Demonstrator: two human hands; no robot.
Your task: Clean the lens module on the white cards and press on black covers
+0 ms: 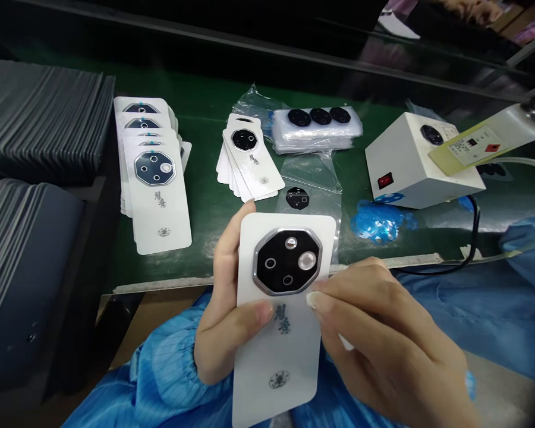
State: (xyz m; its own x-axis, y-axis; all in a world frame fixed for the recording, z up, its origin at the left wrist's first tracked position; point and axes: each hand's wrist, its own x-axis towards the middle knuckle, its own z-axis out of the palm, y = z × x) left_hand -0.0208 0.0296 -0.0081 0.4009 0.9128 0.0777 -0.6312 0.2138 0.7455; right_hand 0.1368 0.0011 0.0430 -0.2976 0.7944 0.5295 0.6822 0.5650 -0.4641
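Well — white panel [289, 342] with left fingers [245, 318] clamped on it — right fingers [354, 282] together at its right edge.

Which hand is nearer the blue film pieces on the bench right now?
Right. The right hand is just below the blue film pieces in view; the left hand is farther off, at the opposite edge of the white panel.

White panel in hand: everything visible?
The white panel is flat and smooth-looking, held facing the camera. Near its far end, a silver rim frames a black octagon with four round details; below are dark script and an emblem. The left hand grips its left side; the right hand is at its right edge.
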